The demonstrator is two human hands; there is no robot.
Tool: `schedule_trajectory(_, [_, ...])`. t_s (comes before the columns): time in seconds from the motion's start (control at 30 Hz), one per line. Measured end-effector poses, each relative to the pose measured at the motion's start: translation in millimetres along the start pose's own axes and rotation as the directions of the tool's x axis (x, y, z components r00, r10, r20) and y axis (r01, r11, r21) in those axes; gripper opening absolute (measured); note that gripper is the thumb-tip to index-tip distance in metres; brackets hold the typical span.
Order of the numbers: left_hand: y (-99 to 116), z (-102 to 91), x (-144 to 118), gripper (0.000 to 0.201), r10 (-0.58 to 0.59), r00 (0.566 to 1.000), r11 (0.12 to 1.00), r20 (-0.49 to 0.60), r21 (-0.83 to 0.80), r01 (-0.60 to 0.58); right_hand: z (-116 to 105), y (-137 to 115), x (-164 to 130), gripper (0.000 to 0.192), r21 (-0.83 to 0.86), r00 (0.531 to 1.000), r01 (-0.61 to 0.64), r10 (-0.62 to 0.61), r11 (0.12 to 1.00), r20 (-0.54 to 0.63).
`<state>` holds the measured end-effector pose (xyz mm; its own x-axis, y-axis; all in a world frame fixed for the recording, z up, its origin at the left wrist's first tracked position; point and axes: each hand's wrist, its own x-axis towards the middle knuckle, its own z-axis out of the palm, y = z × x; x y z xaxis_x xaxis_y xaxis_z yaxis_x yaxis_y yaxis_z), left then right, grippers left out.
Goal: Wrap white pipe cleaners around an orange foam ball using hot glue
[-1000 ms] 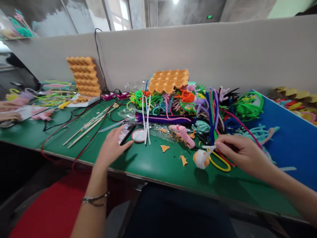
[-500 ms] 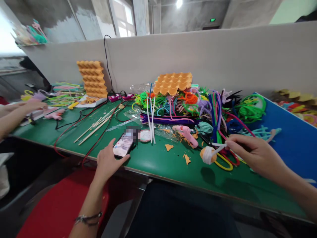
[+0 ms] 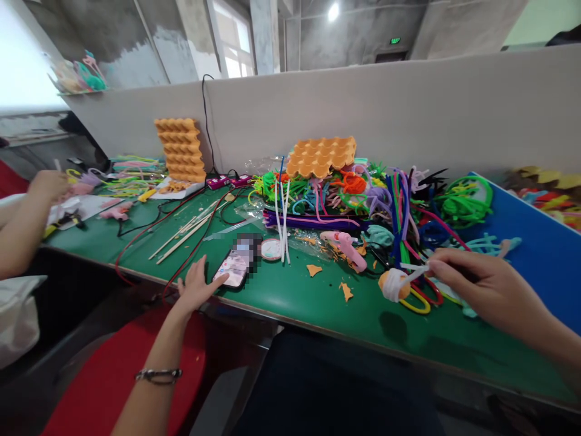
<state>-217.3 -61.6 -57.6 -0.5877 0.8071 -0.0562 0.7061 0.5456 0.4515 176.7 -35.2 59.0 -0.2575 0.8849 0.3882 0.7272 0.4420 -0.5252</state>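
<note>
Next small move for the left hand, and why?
I'd probably bring the left hand from the phone to steady the wrapped orange piece: it appears to hang clear of the table by a white strip pinched in the right hand, while the left hand grips nothing.

Pixelation hides the far end of the phone.

You face a green desk, with a pale grey partition along its far side. Beyond, you see a rough grey wall, a window to the left, a lit lamp and a green sign. A red seat stands near left.
</note>
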Motion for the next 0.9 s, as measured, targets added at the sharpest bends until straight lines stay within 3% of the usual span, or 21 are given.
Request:
schedule_trajectory(0.5, [10,-5.2,-6,0.072,-0.007,1.0,0.998,0.028,0.063,0.005,0,5,-2,0.056,0.015,0.997,-0.031,0.03,0.999,0.069])
schedule_trajectory(0.9, [-5,2.7,3,0.071,0.057,0.998,0.998,-0.034,0.03,-0.056,16,17,10,0.034,0.011,0.996,0.058,-0.059,0.998,0.064])
